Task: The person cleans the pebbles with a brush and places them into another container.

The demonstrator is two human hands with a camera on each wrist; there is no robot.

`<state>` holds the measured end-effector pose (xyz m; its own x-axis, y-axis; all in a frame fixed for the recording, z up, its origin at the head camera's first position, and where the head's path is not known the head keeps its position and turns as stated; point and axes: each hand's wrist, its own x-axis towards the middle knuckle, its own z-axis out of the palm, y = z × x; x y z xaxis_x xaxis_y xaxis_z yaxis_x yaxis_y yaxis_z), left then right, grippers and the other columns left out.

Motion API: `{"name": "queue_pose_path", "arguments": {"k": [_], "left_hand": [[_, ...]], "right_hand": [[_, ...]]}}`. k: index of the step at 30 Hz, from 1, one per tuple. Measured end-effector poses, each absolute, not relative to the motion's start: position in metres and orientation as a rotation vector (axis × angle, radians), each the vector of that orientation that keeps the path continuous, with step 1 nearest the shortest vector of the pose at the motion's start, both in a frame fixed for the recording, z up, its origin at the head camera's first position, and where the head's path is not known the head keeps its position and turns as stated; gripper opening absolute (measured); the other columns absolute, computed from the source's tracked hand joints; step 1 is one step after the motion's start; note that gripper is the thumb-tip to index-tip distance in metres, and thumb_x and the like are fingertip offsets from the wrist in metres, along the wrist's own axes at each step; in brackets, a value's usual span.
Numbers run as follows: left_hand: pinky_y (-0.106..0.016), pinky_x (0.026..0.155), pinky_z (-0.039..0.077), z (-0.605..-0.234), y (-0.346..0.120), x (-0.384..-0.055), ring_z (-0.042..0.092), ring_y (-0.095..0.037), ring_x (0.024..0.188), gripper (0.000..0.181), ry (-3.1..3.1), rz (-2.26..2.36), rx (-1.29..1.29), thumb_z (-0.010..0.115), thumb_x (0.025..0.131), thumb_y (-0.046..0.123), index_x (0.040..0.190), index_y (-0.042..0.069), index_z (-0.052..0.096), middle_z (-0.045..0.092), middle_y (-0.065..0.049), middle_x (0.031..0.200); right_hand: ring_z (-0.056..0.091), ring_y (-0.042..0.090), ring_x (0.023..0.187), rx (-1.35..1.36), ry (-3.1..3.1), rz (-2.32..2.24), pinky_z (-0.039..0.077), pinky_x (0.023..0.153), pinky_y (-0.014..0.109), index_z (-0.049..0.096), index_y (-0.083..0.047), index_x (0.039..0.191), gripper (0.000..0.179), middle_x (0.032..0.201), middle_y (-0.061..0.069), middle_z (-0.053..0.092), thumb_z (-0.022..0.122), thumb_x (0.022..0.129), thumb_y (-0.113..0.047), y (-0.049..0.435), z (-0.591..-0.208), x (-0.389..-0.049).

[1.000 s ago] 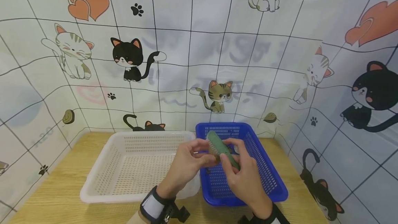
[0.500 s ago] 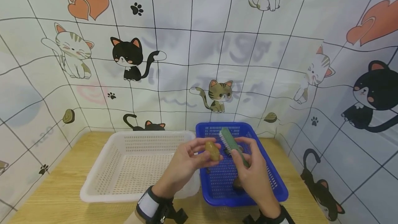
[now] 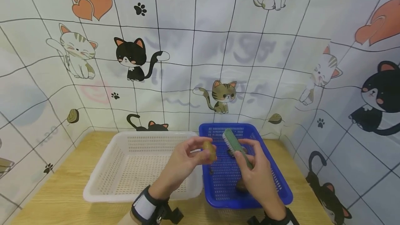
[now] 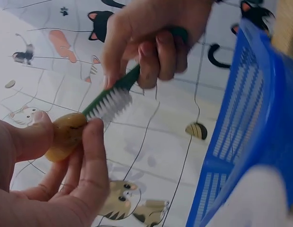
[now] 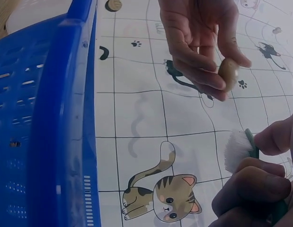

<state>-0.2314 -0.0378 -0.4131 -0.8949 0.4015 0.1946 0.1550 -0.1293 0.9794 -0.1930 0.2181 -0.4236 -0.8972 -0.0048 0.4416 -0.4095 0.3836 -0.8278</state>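
Observation:
My left hand [image 3: 184, 157] pinches a smooth yellow-brown stone [image 3: 210, 151] between thumb and fingers, above the inner edges of the two baskets. The same stone [image 4: 66, 135] shows a dark mark in the left wrist view. In my right hand [image 3: 257, 169] is a green brush [image 3: 232, 141] with white bristles, held by its handle over the blue basket [image 3: 218, 197]. A gap separates brush and stone in the right wrist view, where the bristles [image 5: 237, 150] lie below the stone [image 5: 228, 74]. Darker stones [image 3: 241, 185] lie in the blue basket, partly hidden by my right hand.
A white perforated basket [image 3: 103, 169] stands left of the blue one on the wooden table [image 3: 50, 197]. Walls [image 3: 175, 51] covered in cat-print sheeting rise behind and at both sides. Small dark bits [image 3: 211, 171] lie in the blue basket.
The brush has come away from the stone and shifted right with my right hand. My left hand, still pinching the stone, has drifted slightly left. A dark stone in the blue basket has come into view.

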Motion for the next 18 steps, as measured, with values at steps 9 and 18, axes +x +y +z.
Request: {"name": "queue_pose_path", "arguments": {"k": [9, 18], "left_hand": [[-0.036, 0.093, 0.075, -0.399, -0.071, -0.241, 0.087, -0.037, 0.113, 0.038, 2.248, 1.973, 0.68, 0.076, 0.115, 0.016, 0.15, 0.002, 0.069, 0.079, -0.026, 0.137], [-0.031, 0.085, 0.074, -0.401, -0.108, -0.243, 0.086, -0.022, 0.102, 0.037, 2.495, 1.779, 0.571, 0.08, 0.112, 0.017, 0.144, 0.004, 0.071, 0.081, -0.018, 0.13]], "right_hand": [[0.035, -0.003, 0.043, 0.319, -2.317, 1.496, 0.035, 0.033, 0.025, 0.054, -0.018, 0.161, 0.041, 0.076, -0.001, 0.066, 0.065, 0.122, -0.024, 0.222, -0.421, -0.194], [0.049, 0.005, 0.046, 0.287, -2.319, 1.563, 0.042, 0.036, 0.027, 0.052, -0.016, 0.161, 0.041, 0.072, 0.002, 0.064, 0.064, 0.123, -0.025, 0.229, -0.42, -0.197]]}}
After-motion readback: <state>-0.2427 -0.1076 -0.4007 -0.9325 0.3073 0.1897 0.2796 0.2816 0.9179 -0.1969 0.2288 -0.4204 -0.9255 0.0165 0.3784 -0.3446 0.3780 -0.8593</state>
